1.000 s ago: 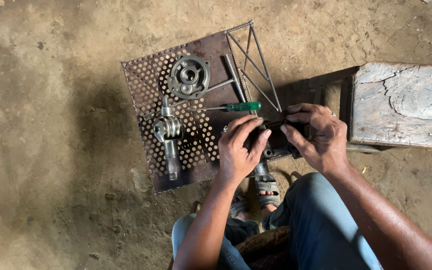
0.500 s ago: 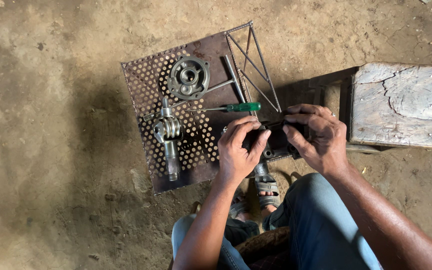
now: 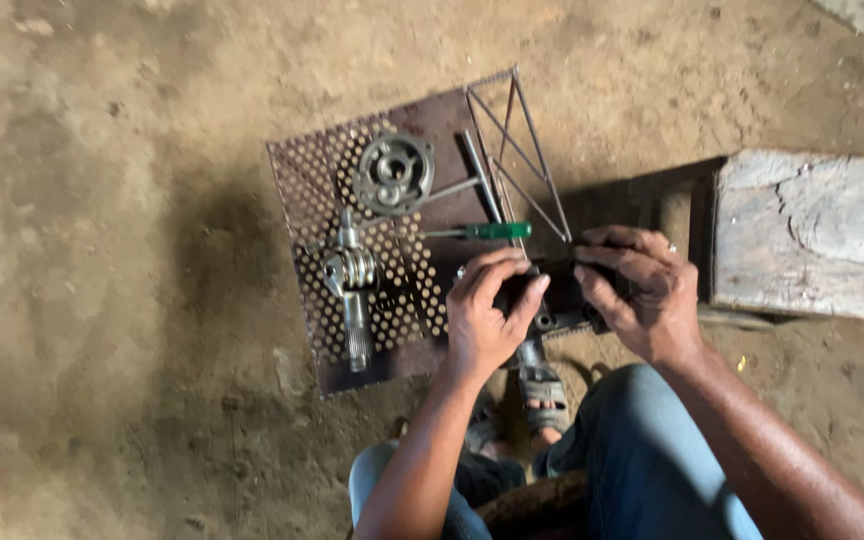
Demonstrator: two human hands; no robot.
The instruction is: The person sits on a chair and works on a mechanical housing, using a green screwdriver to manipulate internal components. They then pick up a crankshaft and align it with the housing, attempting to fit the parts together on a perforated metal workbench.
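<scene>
Two hands work in the head view: the left hand [image 3: 487, 315] and right hand [image 3: 637, 290] each close their grip on a dark metal part [image 3: 560, 290] at the edge of a rusty perforated metal plate [image 3: 392, 290] on the dirt floor. Just beside lies a green-handled screwdriver [image 3: 487, 231].

The perforated plate [image 3: 392, 300] is rusty brown metal, matt. On it the round flange [image 3: 393, 172] and splined shaft [image 3: 352, 290] are dull grey steel. The screwdriver [image 3: 482, 231] has a glossy green plastic handle. The block [image 3: 807, 232] is rough, cracked wood; the floor [image 3: 112, 300] is dusty earth.
</scene>
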